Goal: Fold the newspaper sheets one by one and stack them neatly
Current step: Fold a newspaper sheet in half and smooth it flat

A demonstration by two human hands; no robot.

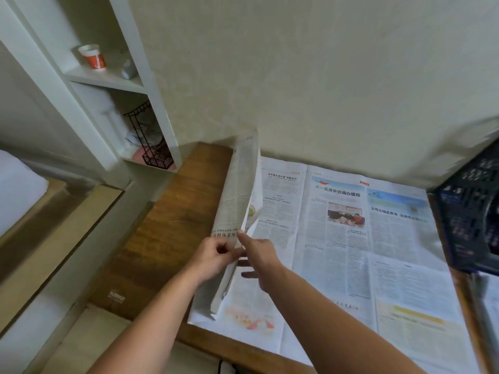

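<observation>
Pale wall [337, 76], white shelf unit [108, 85], seemingly wooden table [167, 225].

Home room, wooden desk [172, 211], wall shelf [108, 79]

The black crate [469, 211] is cut off by the right edge. The raised newspaper sheet [237, 206] hides part of the left hand [213, 259]. Body text on the flat newspaper [351, 238] is too blurred to read. Both forearms leave the frame at the near edge.
</observation>
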